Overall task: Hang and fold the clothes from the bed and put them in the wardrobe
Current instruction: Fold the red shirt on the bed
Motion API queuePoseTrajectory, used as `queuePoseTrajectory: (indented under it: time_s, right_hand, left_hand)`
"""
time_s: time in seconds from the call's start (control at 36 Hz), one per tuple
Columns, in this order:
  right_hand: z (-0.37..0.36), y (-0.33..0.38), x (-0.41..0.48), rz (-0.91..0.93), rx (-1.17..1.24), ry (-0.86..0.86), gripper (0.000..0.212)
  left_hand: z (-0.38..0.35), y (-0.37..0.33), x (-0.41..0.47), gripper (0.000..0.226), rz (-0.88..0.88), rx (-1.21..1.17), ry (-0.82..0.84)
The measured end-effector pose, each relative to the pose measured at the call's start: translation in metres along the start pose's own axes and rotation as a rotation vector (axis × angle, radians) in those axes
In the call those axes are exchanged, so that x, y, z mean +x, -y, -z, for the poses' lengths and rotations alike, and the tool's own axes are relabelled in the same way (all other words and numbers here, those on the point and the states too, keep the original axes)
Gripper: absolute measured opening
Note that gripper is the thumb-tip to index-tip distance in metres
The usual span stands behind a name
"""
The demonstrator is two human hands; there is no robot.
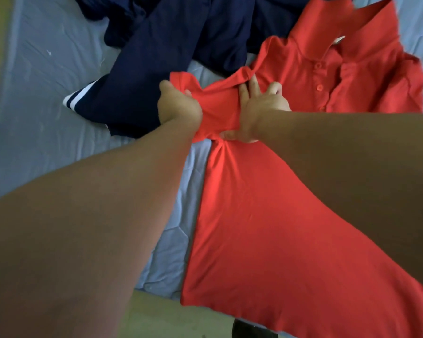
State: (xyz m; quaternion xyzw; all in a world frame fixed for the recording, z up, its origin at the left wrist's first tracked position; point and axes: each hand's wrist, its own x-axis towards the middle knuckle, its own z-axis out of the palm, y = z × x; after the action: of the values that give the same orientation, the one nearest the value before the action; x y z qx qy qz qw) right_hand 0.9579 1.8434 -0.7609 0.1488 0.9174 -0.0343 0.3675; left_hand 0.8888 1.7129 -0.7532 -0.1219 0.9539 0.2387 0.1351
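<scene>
A red polo shirt lies face up on the bed, collar far, hem hanging over the near edge. My left hand grips the end of its left sleeve, fingers curled round the cloth. At the sleeve's root my right hand pinches the fabric, thumb underneath and fingers spread on top. The sleeve is bunched between the two hands.
A heap of dark navy clothes, one piece with white stripes at its cuff, lies at the far middle of the bed, touching the red shirt. The light blue bedsheet shows to the left. Pale floor is at the near edge.
</scene>
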Motion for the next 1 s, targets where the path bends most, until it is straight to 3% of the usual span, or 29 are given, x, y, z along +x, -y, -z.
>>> queuePoseTrajectory:
  time_s: [0.17,0.31,0.44,0.56,0.61,0.72,0.78,0.89,0.94,1.0]
  right_hand:
    - [-0.008,-0.036,-0.007,0.128,0.131,-0.157,0.125]
    - [-0.004,-0.079,-0.006,0.210,0.279,-0.266,0.097]
    - [0.007,-0.114,-0.013,0.244,0.469,-0.416,0.060]
    - [0.000,-0.149,-0.029,0.082,0.527,-0.659,0.047]
    - [-0.006,-0.171,-0.035,-0.035,0.539,-0.762,0.046]
    - [-0.019,-0.217,-0.045,-0.397,0.594,-0.860,0.052]
    - [-0.026,-0.234,-0.044,-0.533,0.638,-0.755,0.052]
    - [-0.034,-0.259,-0.039,-0.538,0.735,-0.345,0.077]
    - [-0.033,-0.263,-0.041,-0.465,0.713,-0.306,0.076]
    - [-0.030,-0.264,-0.043,-0.419,0.702,-0.314,0.058]
  left_hand:
    - [0.000,-0.022,-0.049,0.034,-0.561,0.167,-0.204]
    - [-0.018,-0.029,-0.095,0.027,-0.760,0.194,-0.052]
    - [-0.045,-0.024,-0.122,0.029,-0.968,0.433,0.145]
    - [-0.064,-0.034,-0.122,0.058,-0.849,0.595,0.366]
    - [-0.067,-0.048,-0.117,0.066,-0.769,0.521,0.287]
    - [-0.071,-0.086,-0.094,0.046,-0.620,0.289,-0.014]
    - [-0.071,-0.102,-0.079,0.056,-0.489,0.258,-0.087]
    - [-0.076,-0.126,-0.044,0.073,-0.297,0.337,0.081]
    - [-0.075,-0.134,-0.035,0.062,-0.309,0.426,0.156]
    - [-0.071,-0.143,-0.033,0.037,-0.374,0.480,0.159]
